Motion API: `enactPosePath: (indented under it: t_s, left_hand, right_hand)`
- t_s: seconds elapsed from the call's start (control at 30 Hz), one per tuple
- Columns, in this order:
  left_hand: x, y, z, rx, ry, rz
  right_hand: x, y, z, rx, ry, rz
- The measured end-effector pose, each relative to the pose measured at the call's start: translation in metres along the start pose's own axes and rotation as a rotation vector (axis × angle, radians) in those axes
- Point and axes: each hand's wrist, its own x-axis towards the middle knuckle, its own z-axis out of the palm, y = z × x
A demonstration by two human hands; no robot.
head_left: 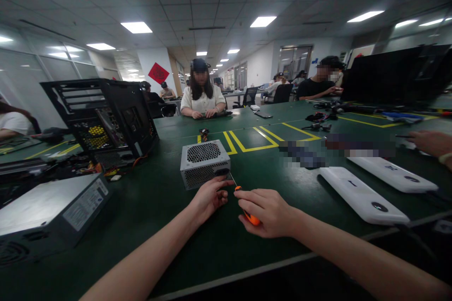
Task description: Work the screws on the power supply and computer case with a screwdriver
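Note:
A grey computer power supply [199,176] with honeycomb vents stands on the green table in front of me. My right hand [270,211] is closed round the orange handle of a screwdriver [251,217]. Its thin shaft points up and left to the power supply's near right corner, beside the black socket. Whether the tip touches the casing, I cannot tell. My left hand [210,200] is at the same corner, index finger stretched out and the other fingers loosely bent, with nothing visible in it. Its fingertips lie close to the shaft.
At left stand an open black computer case [120,122] and a second power supply [52,216] with cables. Two white devices [362,195] lie at right. A co-worker's hand [429,143] reaches in there. Another person [201,94] sits opposite.

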Motion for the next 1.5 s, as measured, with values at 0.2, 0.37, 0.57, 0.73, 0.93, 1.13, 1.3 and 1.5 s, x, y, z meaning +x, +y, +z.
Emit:
enactPosePath:
  t_s: [0.2, 0.37, 0.57, 0.73, 0.93, 1.13, 1.3, 1.5]
  left_hand:
    - [-0.0005, 0.0001, -0.0001, -0.001, 0.009, -0.001]
    - [-0.0007, -0.0001, -0.0004, -0.007, 0.001, 0.000]
    - [-0.0024, 0.0005, 0.0011, -0.016, 0.007, 0.009]
    - [-0.0006, -0.0012, -0.0005, -0.012, 0.001, 0.016]
    - [-0.0002, -0.0026, -0.0013, -0.010, 0.006, 0.024]
    - [-0.0031, -0.0009, 0.0011, -0.008, 0.003, 0.031]
    - [-0.0015, -0.0026, -0.0003, 0.038, 0.013, 0.038]
    - [0.0000, -0.0047, -0.0041, 0.268, 0.050, 0.122]
  right_hand:
    - [-0.0009, -0.0011, -0.0074, -0.131, 0.043, -0.028]
    - [-0.0009, -0.0008, -0.0090, -0.159, 0.064, -0.034]
    - [-0.0023, -0.0039, -0.0071, -0.108, -0.020, -0.048]
    - [-0.0012, -0.0045, -0.0085, -0.227, 0.052, 0.018]
    - [-0.0035, -0.0019, -0.0072, -0.232, 0.082, -0.056]
    - [-0.0022, -0.0023, -0.0064, -0.272, 0.022, -0.120]
    - [-0.0029, -0.0023, -0.0061, -0.303, 0.054, -0.095]
    - [-0.0041, -0.0021, -0.0076, -0.243, 0.059, -0.018]
